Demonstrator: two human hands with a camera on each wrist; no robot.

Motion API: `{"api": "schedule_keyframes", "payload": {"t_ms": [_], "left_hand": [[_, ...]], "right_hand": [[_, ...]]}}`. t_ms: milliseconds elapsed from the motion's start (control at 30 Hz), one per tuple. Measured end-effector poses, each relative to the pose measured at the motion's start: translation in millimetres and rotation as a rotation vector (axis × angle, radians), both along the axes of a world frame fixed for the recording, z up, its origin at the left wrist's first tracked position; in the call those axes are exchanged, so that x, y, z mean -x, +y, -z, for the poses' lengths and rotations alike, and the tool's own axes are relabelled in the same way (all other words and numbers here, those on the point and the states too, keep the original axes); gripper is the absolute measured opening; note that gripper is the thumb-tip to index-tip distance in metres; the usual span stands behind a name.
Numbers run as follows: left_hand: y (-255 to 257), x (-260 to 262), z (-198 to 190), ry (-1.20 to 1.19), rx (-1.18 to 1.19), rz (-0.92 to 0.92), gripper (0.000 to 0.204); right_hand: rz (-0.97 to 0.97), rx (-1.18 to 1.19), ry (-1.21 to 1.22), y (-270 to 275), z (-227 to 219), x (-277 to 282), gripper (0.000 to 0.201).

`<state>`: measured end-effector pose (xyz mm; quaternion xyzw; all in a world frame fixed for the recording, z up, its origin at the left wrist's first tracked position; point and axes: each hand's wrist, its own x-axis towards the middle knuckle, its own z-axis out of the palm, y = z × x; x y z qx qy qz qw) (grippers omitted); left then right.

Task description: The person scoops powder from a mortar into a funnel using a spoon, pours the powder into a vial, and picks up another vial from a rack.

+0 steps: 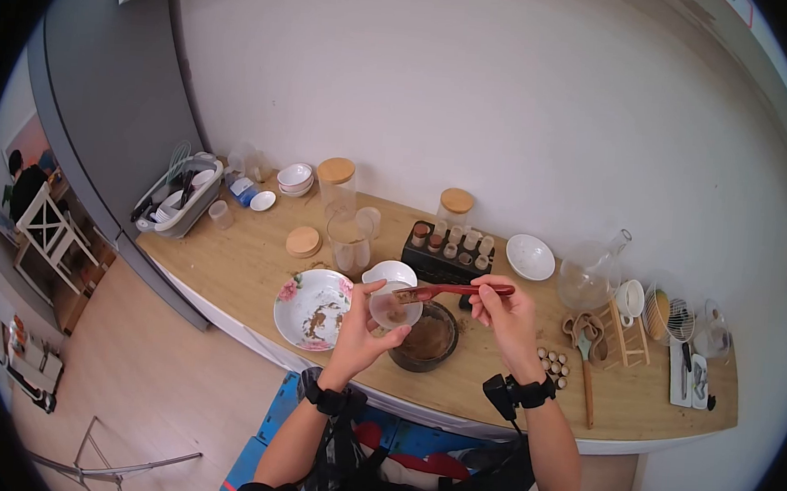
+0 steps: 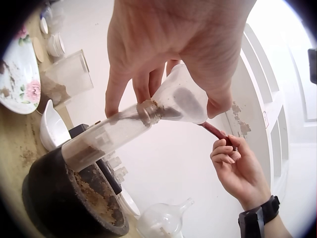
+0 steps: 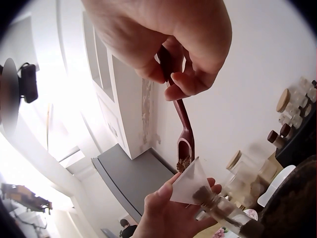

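Note:
My left hand (image 1: 360,334) holds a translucent plastic funnel (image 2: 173,94) set in the neck of a clear glass tube (image 2: 106,139). Brown powder lies in the tube and shows through the funnel wall. Pinched by its handle in my right hand (image 1: 505,322) is a dark red scoop (image 3: 184,116). Its bowl tips over the funnel's mouth with brown powder (image 3: 183,163) at the lip. A dark, heavy bowl (image 2: 59,203) coated inside with brown powder stands just beneath the tube.
Left of the dark bowl sits a floral dish (image 1: 292,321) with brown crumbs. Behind are a white spouted bowl (image 1: 390,271), a glass jar (image 1: 350,247) and a black rack (image 1: 433,265) of small bottles. A round glass flask (image 1: 588,273) and a spatula (image 1: 587,387) lie to the right.

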<state>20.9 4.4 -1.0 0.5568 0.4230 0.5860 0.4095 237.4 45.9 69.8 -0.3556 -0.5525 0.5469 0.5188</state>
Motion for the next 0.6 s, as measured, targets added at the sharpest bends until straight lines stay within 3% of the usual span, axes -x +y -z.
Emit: {"api": "schedule_keyframes", "payload": {"t_ms": [600], "left_hand": [[1,0,0,0.026,-0.01,0.0,0.071]], "right_hand": [[-0.047,-0.138,-0.154,-11,-7,9,0.014]]}}
